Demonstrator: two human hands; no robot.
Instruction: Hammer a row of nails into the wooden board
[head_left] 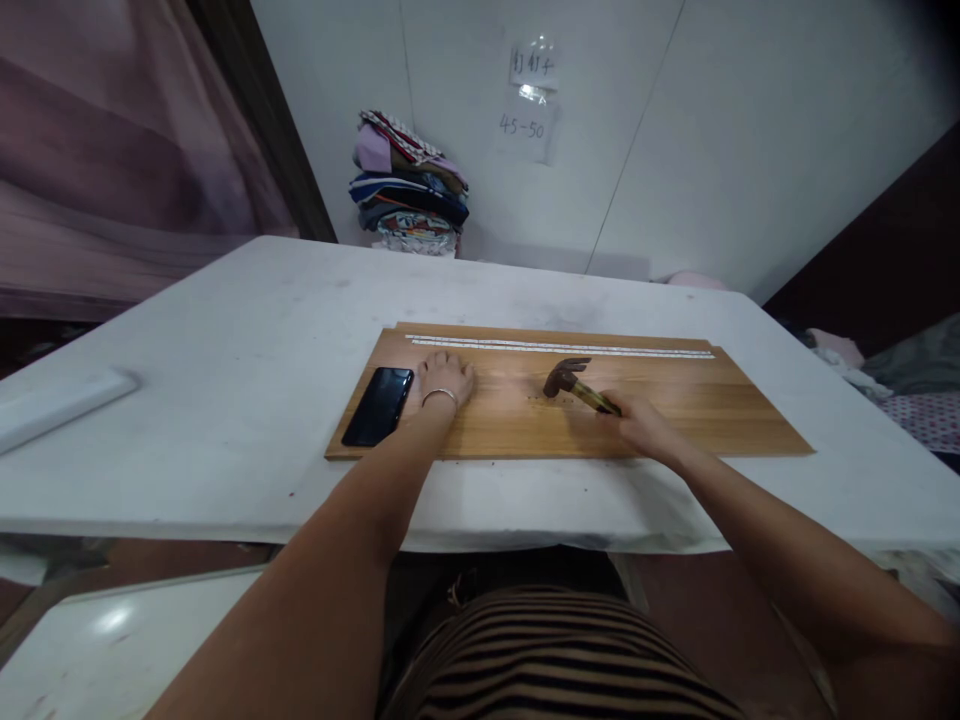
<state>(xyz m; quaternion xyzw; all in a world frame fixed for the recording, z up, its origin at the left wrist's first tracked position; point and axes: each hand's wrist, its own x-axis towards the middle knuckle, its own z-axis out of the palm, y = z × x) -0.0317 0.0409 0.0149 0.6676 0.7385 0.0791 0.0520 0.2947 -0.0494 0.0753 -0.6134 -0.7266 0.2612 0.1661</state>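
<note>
My right hand (636, 420) is wrapped round the handle of a claw hammer (573, 380). The hammer's dark head hangs over the middle of a wooden board (502, 420), its claw pointing away from me. A few small dark marks or bits, too small to tell, show on the board near the head. Flat on the board, with fingers spread, rests my left hand (446, 377), a bracelet at its wrist. Just left of it lies a black smartphone (379, 405), screen up. Two thin white strips (555, 347) run along the board's far edge.
The board lies on a white table (225, 400). At the table's left is a long white object (64, 402). A stack of folded cloth (412, 195) stands at the back by the wall, which bears paper signs (527, 125). A pink curtain (112, 130) hangs at left.
</note>
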